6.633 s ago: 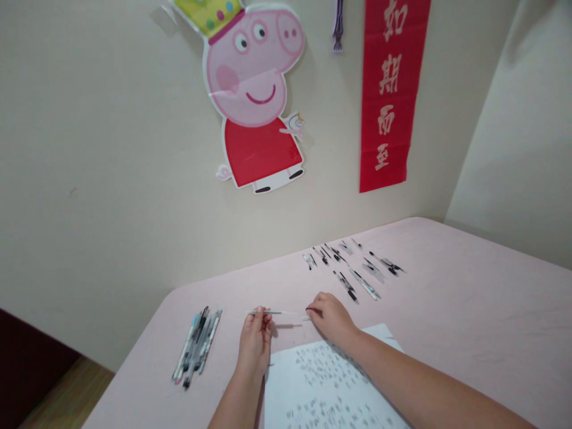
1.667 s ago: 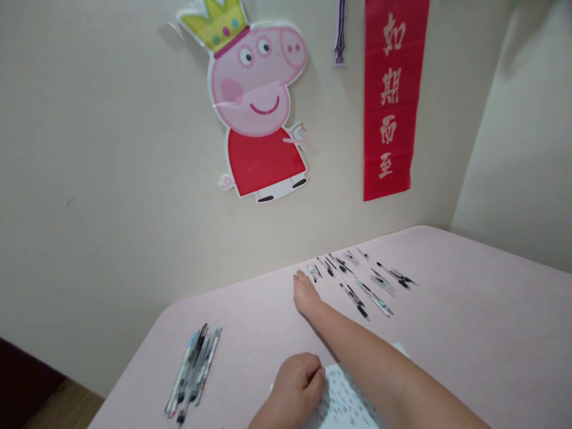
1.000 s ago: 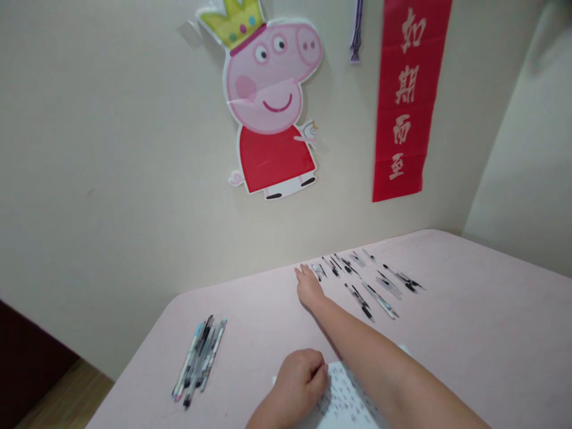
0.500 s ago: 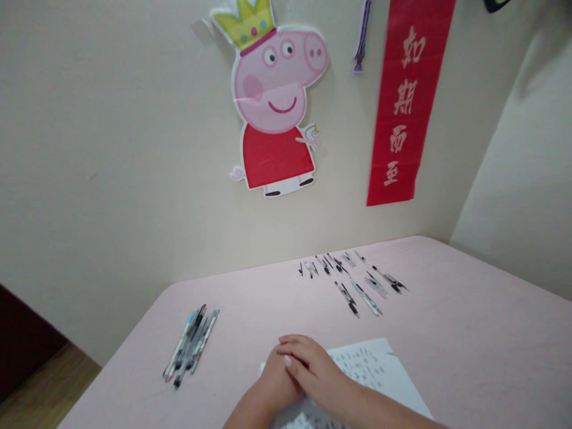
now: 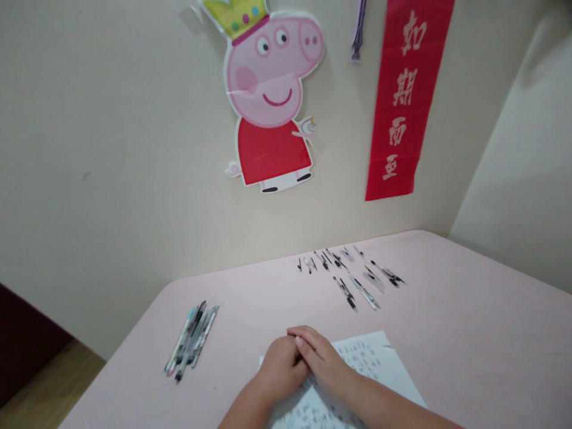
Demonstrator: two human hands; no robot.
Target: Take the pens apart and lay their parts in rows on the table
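My left hand is curled into a fist at the near edge of the pink table; whatever it holds is hidden. My right hand lies across it with the fingers stretched flat over the left knuckles. Both hands rest on the left corner of a white sheet covered in handwriting. A bundle of pens lies to the left of my hands. Farther back, near the wall, several pen parts are spread in rows.
The table's rounded left corner drops to a wooden floor. On the wall behind hang a cartoon pig cut-out and a red banner with characters. A second wall closes off the right side.
My right hand came back from the pen parts at the far side and now rests over my left fist on the sheet. The left hand stayed closed near the paper.
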